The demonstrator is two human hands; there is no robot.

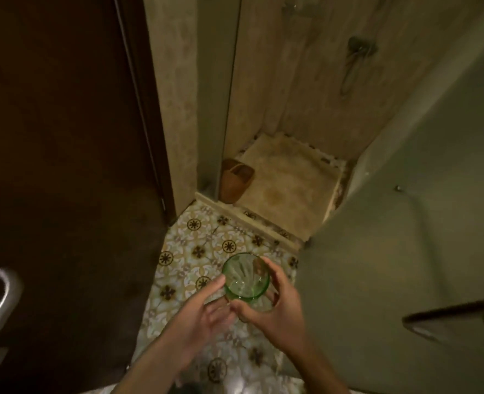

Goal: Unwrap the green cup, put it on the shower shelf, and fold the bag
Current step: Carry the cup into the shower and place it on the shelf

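Fingers and thumb of the right hand (274, 305) curl round the green cup (245, 277), held mouth-up over the patterned floor (206, 237) at about 6 o'clock in the view. Straight fingers of the left hand (203, 311) lie spread against the cup's 8 o'clock side, curled round nothing. Clear wrap seems to cling round the cup's base, but it is blurred. At 12 o'clock sits a beige mat (289, 177), with a brown slipper (235, 180) at its 9 o'clock edge. A dark door (64, 137) fills 9 o'clock.
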